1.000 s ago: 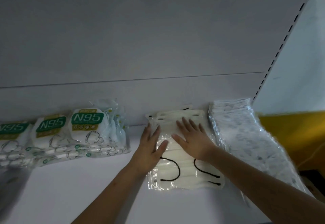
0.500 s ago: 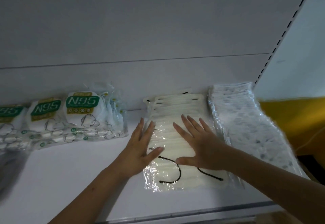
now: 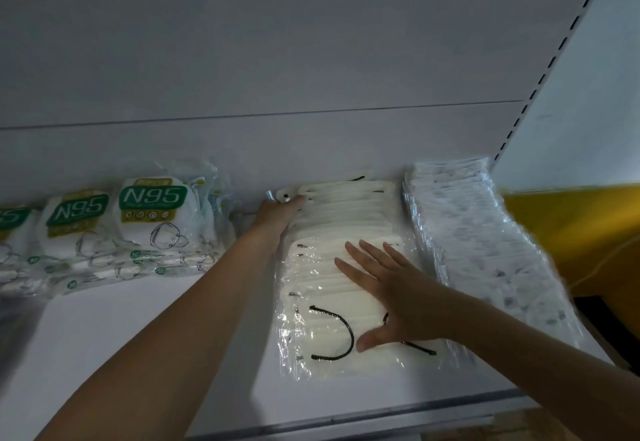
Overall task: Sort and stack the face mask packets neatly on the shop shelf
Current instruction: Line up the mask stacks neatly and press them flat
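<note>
Reached further back since half a second ago: left hand [image 3: 278, 213] now at the far left corner of the fanned row of cream-white face mask packets in clear plastic sleeves [image 3: 346, 232], up near the back panel, no longer flat beside the right. Fingers there partly hidden behind the packets; seems to touch or nudge the rear edge, though cannot tell whether curled round it. Right hand [image 3: 391, 288] spread wide and flat, palm down on the front packets, thumb near the black ear loops, holding nothing.

Row lying on the white shop shelf [image 3: 138, 336], middle of the run, overlapped front to back. Just beside it on the right, touching or nearly so, a second fanned row of white patterned mask packets in crinkled film [image 3: 485, 243]. Well apart on the left, green-labelled N95 mask packs [image 3: 152, 218] leaning against the back.

Best done, probably, by keeping the right palm pressing lightly as an anchor while squaring the rear corner toward the back panel, slowly, since slippery film slides and fans out easily.
</note>
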The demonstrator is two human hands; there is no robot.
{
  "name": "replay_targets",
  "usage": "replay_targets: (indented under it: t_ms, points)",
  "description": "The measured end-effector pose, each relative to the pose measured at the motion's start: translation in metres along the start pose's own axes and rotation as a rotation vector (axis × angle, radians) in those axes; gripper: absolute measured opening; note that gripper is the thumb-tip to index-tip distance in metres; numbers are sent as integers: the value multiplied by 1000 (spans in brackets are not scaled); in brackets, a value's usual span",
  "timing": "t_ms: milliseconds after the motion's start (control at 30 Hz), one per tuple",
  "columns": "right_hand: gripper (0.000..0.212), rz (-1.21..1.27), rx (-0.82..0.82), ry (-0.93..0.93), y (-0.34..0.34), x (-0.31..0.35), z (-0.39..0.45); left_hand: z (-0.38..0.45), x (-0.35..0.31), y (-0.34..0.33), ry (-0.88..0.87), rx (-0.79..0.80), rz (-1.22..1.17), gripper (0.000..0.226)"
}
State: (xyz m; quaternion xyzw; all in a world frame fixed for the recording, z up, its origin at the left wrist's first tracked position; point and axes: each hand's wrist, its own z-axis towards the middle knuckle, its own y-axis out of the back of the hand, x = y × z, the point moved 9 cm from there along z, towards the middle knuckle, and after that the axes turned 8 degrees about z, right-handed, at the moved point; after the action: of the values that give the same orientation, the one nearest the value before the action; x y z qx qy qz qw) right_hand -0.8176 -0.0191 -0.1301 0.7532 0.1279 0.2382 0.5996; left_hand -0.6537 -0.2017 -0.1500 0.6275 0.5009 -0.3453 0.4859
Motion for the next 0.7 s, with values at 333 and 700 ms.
replay_targets:
  t_ms: [333, 700]
  points:
    - [108, -48, -85, 6, 2, 2, -9, -19, -31, -42, -233, 433, 72, 34]
    - [81, 57, -254, -207, 13, 3, -23, -32, -35, -6, -551, -195, 635, 51]
